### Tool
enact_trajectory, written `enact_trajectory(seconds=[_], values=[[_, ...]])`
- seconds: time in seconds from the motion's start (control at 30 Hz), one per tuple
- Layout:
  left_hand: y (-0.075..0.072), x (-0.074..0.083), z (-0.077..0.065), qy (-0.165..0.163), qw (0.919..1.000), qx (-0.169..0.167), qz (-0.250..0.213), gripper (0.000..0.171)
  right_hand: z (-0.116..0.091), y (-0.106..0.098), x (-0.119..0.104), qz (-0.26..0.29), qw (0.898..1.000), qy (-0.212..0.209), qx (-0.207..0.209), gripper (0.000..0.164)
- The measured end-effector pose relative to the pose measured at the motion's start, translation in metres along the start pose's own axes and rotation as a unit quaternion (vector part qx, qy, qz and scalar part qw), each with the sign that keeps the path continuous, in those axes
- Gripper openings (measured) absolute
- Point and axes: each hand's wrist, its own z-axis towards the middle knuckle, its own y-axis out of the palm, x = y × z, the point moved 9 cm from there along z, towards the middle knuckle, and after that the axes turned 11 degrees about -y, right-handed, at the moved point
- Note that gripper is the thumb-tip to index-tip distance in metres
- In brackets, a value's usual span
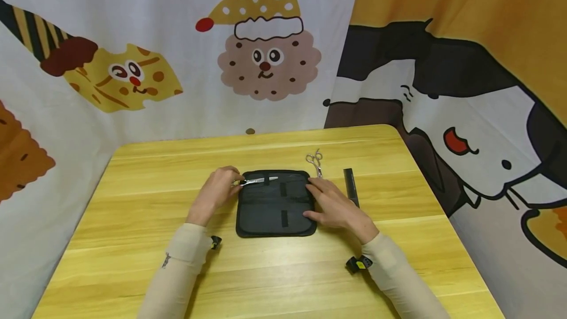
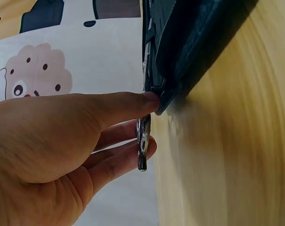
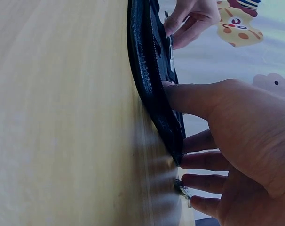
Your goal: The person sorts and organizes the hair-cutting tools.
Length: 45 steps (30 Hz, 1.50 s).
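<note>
A black zip case (image 1: 261,220) lies spread flat on the table, with elastic loops on its lining. Silver scissors (image 1: 258,180) lie along its upper left part, their blades passing under one loop. At the case's upper left corner, my left hand (image 1: 214,193) pinches the scissors' handle end. The handle (image 2: 142,146) sticks out past the case edge in the left wrist view, between thumb and fingers. My right hand (image 1: 335,206) rests at the case's right edge, fingers nearly straight and thumb on the lining.
Just beyond the right hand lies a second pair of silver scissors (image 1: 315,159), its tips hidden by that hand. A black comb (image 1: 351,186) lies to the right, partly behind the right hand. The wooden table (image 1: 146,215) meets printed curtains (image 1: 177,122) at the back.
</note>
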Motion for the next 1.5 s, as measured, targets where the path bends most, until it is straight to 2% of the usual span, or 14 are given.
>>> enact_trajectory(seconds=[0.17,0.3,0.6,0.63,0.73,0.83,0.87,0.97,1.07,1.2,1.27,1.37,1.4,1.5], values=[[-0.012,0.029,-0.002,-0.021,0.9996,-0.011,0.018,0.019,0.000,0.000,0.000,0.003,1.000,0.000,0.000,0.084],[-0.008,0.037,0.001,-0.033,0.9990,-0.017,0.023,0.021,0.000,-0.001,-0.001,0.006,1.000,0.002,-0.004,0.085],[0.001,0.045,0.007,-0.027,0.9992,-0.011,0.027,0.017,0.001,0.000,-0.002,0.012,1.000,0.003,-0.003,0.085],[0.012,0.035,0.011,-0.024,0.9994,-0.009,0.022,0.017,0.001,0.000,-0.002,0.013,1.000,0.004,-0.003,0.085],[0.023,0.024,0.014,-0.008,0.9999,0.002,0.015,0.017,0.001,-0.001,-0.002,0.014,1.000,0.005,-0.003,0.086],[0.024,0.024,0.015,-0.005,0.9999,0.005,0.012,0.016,0.002,-0.001,-0.003,0.015,1.000,0.006,-0.004,0.086],[0.014,0.035,0.012,-0.008,0.9999,0.002,0.015,0.016,0.002,-0.001,-0.002,0.014,1.000,0.006,-0.004,0.085],[0.007,0.045,0.010,-0.011,0.9998,0.000,0.017,0.015,0.001,-0.001,-0.002,0.015,1.000,0.008,-0.005,0.085],[0.023,0.034,0.017,0.005,0.9997,0.017,0.017,0.013,0.001,-0.002,-0.001,0.017,1.000,0.010,-0.004,0.085],[0.057,0.010,0.031,0.019,0.9992,0.034,0.013,0.012,0.000,-0.002,0.000,0.017,1.000,0.010,-0.001,0.085],[0.067,0.005,0.035,0.021,0.9993,0.029,0.009,0.011,0.000,-0.002,0.000,0.015,1.000,0.008,0.001,0.085],[0.077,0.006,0.040,0.022,0.9995,0.023,0.006,0.011,0.000,-0.002,0.000,0.014,1.000,0.008,0.002,0.085],[0.071,0.013,0.037,0.023,0.9995,0.021,0.010,0.010,0.000,-0.002,-0.001,0.014,1.000,0.006,0.003,0.085],[0.075,0.019,0.040,0.020,0.9996,0.016,0.011,0.010,0.001,-0.002,-0.002,0.015,1.000,0.003,0.003,0.085]])
